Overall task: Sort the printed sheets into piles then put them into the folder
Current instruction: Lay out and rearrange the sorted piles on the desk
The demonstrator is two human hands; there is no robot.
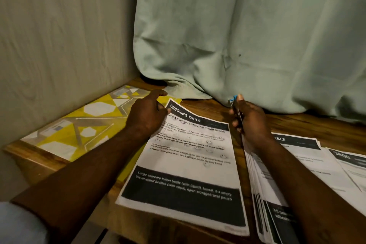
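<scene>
A printed sheet headed "DRESSING TABLE" (pixel 190 164) lies in the middle of the wooden table, its top-left corner lifted. My left hand (pixel 146 115) holds that corner, forefinger stretched out over the yellow patterned folder (pixel 79 125), which lies flat at the left. My right hand (pixel 249 119) grips a small dark object with a blue tip (pixel 234 101), held upright. Under my right forearm is a fanned pile of printed sheets (pixel 257 184). Further printed sheets (pixel 324 166) lie spread to the right.
A pale green cloth (pixel 247 35) hangs along the back and bunches onto the table (pixel 217 105). A pale wall (pixel 59 35) bounds the left side. The table's front-left edge runs under my left forearm.
</scene>
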